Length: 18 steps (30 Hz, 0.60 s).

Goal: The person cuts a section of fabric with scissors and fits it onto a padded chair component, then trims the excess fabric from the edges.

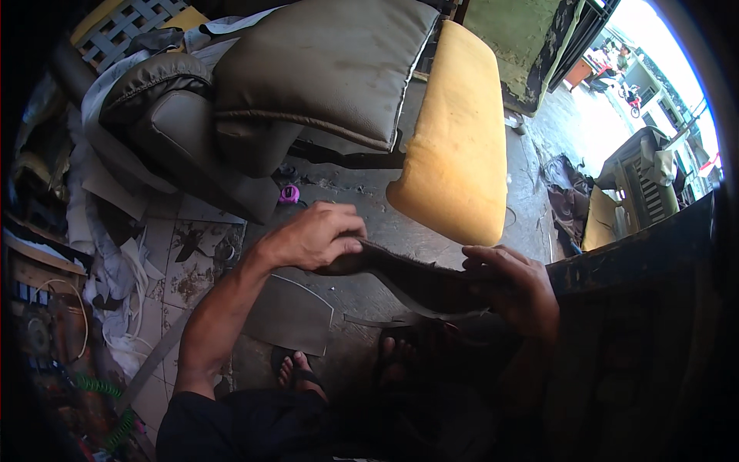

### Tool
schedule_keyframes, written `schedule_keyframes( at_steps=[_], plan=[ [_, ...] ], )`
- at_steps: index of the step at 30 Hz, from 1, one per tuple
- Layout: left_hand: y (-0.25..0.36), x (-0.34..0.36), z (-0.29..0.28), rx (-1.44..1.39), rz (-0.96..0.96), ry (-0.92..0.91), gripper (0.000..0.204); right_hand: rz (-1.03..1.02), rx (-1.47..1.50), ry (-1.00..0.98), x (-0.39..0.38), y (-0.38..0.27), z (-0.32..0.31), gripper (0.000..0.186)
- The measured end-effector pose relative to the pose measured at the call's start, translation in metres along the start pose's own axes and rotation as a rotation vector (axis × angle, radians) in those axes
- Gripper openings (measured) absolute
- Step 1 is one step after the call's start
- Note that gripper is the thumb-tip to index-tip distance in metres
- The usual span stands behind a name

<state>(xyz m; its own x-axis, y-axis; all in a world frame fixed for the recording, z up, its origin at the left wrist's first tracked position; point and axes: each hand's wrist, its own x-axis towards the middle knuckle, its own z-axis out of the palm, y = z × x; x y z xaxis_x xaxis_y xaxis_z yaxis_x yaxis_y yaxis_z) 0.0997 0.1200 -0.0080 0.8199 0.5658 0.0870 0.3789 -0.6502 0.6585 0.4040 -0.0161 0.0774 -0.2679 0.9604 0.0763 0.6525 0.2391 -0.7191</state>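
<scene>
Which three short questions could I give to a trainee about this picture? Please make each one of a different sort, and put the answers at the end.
1. True or false: in the picture, the yellow foam pad is to the right of the large grey-brown cushion.

2. Choose one. What is held between the left hand and the right hand?
A) the yellow foam pad
B) the dark brown piece
C) the large grey-brown cushion

3. Short answer: what kind of footwear is on the person's left foot?

Key: 1. True. 2. B. 3. A dark open sandal, with toes showing.
</scene>
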Motion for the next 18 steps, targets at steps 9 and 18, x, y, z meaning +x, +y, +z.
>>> schedule_keyframes(
  at_steps=[9,18],
  plan=[
    [0.041,0.027,-0.018,0.109,0.072,0.31,0.014,0.268,0.577,0.752,0.0,0.079,0.045,0.015],
    [0.054,0.07,-0.034,0.12,0.144,0.302,0.019,0.373,0.052,1.209,0.041,0.134,0.044,0.031]
  ],
)
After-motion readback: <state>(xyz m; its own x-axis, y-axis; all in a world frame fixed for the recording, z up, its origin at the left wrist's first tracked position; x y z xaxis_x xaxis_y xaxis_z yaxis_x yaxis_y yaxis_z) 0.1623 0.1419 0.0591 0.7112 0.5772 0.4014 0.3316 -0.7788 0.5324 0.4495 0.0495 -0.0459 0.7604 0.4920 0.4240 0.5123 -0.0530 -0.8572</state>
